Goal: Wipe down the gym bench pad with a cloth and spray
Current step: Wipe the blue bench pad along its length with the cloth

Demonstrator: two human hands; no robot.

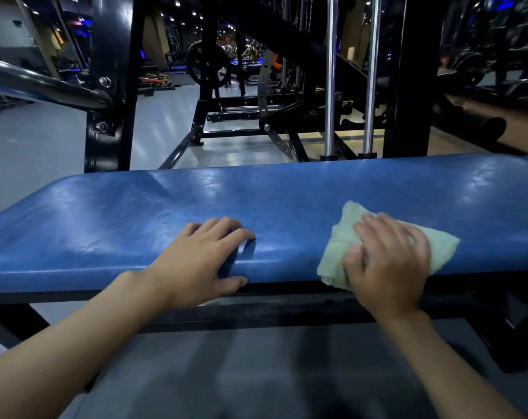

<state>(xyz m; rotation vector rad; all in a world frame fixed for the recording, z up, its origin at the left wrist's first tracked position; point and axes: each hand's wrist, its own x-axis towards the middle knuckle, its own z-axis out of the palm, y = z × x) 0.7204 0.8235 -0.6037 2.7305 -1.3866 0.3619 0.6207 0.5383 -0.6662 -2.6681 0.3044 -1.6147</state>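
pad: blue bench pad (105,213) | on it: pale green cloth (342,237), near edge | left hand (202,261)

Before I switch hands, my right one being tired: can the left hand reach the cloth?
Probably yes. The left hand rests on the near edge of the bench pad, the cloth lies further along under the right hand, and only bare pad separates them.
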